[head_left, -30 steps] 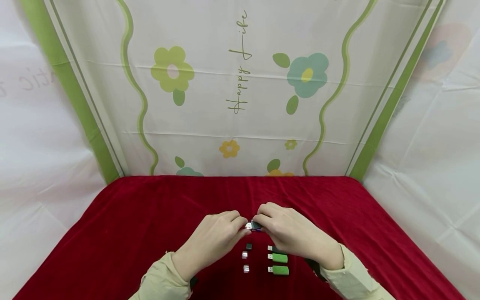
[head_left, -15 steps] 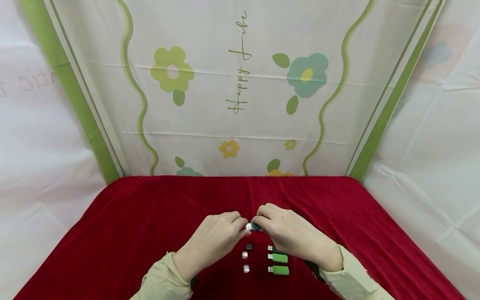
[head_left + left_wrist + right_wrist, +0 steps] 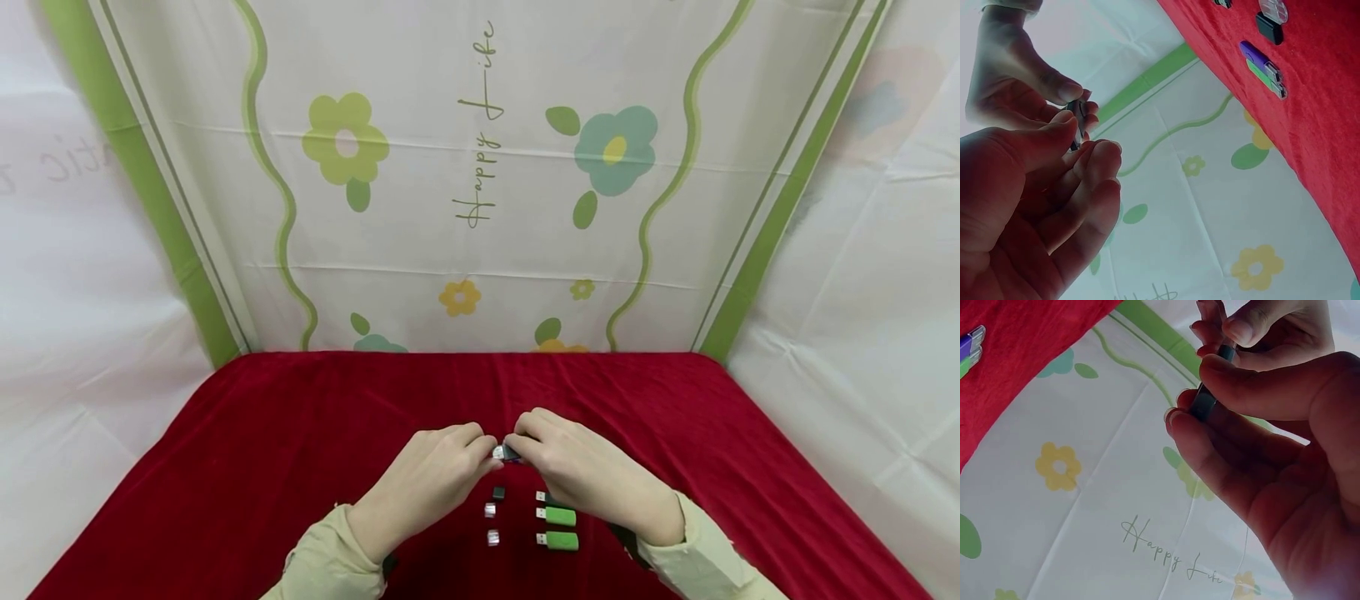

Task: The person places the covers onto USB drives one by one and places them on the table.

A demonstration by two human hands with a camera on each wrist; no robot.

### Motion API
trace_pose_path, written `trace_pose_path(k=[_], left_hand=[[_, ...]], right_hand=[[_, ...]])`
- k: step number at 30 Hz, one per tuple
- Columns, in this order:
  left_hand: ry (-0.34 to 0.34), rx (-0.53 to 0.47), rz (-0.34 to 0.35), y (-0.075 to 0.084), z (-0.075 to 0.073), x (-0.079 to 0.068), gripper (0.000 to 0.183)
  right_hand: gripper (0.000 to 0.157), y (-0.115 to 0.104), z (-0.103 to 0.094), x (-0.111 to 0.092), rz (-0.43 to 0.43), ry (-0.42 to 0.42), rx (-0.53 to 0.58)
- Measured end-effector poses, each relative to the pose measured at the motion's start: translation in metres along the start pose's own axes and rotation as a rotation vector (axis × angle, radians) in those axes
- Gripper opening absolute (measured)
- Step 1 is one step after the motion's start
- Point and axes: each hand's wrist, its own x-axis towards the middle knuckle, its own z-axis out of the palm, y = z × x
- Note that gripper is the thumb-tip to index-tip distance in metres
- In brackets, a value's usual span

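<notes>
Both hands meet over the red table, holding a dark USB flash drive [image 3: 512, 452] between them. My right hand [image 3: 581, 458] pinches its dark body [image 3: 1204, 405] between thumb and fingers. With thumb and fingertips, my left hand [image 3: 431, 468] pinches the opposite end, where a pale shiny piece [image 3: 498, 452] shows; I cannot tell whether it is a cap or the plug. Below the hands lie a dark cap [image 3: 498, 493] and two clear caps [image 3: 490, 510]. Two green flash drives [image 3: 560, 517] lie to their right, plus a dark flash drive [image 3: 542, 497] partly hidden by my right hand.
A purple flash drive [image 3: 1260, 57] and a green one beside it, plugs bare, lie on the red cloth [image 3: 360, 400] in the left wrist view. White flowered fabric [image 3: 480, 250] hangs behind the table and along both sides.
My right hand has sunk very slightly, and both hands keep their hold on the dark flash drive. The caps and flash drives on the cloth have not moved.
</notes>
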Motion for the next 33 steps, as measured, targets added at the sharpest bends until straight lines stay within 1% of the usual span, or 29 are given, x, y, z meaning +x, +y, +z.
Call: trace_pose_path(k=[7, 10, 14, 18, 21, 27, 30, 33], left_hand=[[0.0, 0.04, 0.017, -0.001, 0.0, -0.002, 0.022], [-0.001, 0.035, 0.019, -0.002, 0.001, -0.003, 0.022], [0.005, 0.014, 0.013, -0.002, 0.001, -0.003, 0.018], [0.002, -0.014, -0.006, -0.003, 0.001, -0.004, 0.015], [-0.017, -0.034, -0.021, -0.002, 0.001, -0.003, 0.015], [-0.069, -0.063, -0.067, 0.001, 0.001, -0.002, 0.013], [-0.108, -0.078, -0.087, 0.003, 0.002, -0.003, 0.013], [-0.139, -0.067, -0.1, 0.003, 0.003, -0.003, 0.013]], right_hand=[[0.026, -0.003, 0.001, 0.003, -0.002, -0.018, -0.029], [0.026, -0.003, 0.001, 0.003, 0.0, -0.022, -0.026], [0.026, -0.002, -0.001, 0.003, 0.018, -0.01, 0.037], [0.017, 0.001, -0.001, 0.001, 0.023, -0.018, 0.095], [0.014, 0.003, -0.001, 0.001, 0.019, -0.029, 0.104], [0.023, 0.005, -0.003, -0.001, 0.051, -0.046, 0.163], [0.024, 0.006, -0.002, -0.003, 0.071, -0.089, 0.189], [0.024, 0.007, -0.001, -0.004, 0.087, -0.14, 0.193]])
